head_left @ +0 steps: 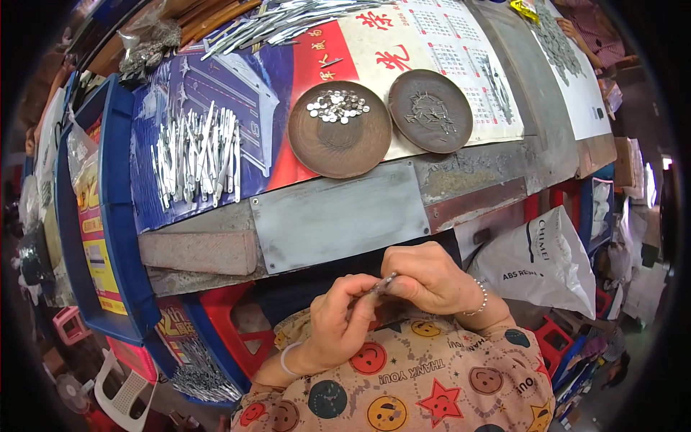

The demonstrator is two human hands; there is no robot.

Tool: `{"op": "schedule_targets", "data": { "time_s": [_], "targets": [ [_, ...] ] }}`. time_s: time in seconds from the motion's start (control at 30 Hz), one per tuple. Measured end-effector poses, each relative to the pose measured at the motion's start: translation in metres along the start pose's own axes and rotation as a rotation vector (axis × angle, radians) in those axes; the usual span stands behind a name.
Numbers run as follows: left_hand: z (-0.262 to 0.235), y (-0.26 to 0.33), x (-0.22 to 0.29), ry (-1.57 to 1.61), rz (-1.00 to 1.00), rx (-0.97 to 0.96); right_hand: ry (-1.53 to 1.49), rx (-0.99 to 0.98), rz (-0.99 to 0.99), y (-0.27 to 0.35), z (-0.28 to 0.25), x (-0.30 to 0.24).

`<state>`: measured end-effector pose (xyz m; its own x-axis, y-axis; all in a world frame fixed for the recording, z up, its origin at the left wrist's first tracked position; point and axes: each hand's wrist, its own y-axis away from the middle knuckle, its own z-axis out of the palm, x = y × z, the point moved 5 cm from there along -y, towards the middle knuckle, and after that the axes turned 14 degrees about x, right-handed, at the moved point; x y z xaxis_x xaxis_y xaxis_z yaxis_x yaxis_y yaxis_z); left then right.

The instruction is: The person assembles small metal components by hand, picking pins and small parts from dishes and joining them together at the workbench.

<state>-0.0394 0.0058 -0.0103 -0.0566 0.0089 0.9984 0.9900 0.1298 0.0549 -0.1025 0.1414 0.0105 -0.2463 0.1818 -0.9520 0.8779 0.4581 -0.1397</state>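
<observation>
Close in front of my body, over the lap, both hands meet on a small metal piece. My left hand pinches one end between thumb and fingers. My right hand is curled around the other end, thumb pressed on it; the fingers hide most of its shape. Beyond the hands, a bare metal plate is fixed at the table edge. One round brown dish holds several small shiny discs. The second brown dish carries thin metal pins.
Slim metal strips lie piled at the left, with more strips farther back. A rough block rests along the near edge. A blue tray stands far left. At right sits a white plastic sack.
</observation>
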Motion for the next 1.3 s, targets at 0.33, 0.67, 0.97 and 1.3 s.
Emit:
{"op": "schedule_targets", "data": {
  "time_s": [0.33,0.67,0.97,1.3],
  "targets": [
    [-0.063,0.037,-0.029,0.287,-0.337,0.344,-0.016,-0.244,0.011,-0.002,0.053,0.009],
    [-0.139,0.034,-0.051,0.554,-0.377,0.695,0.129,-0.406,-0.036,0.006,0.08,0.007],
    [-0.144,0.026,-0.06,0.651,-0.449,0.736,0.298,-0.448,-0.151,0.003,0.087,0.008],
    [-0.151,0.027,-0.053,0.473,-0.444,0.775,0.402,-0.476,-0.1,-0.006,0.1,0.011]
  ]
}}
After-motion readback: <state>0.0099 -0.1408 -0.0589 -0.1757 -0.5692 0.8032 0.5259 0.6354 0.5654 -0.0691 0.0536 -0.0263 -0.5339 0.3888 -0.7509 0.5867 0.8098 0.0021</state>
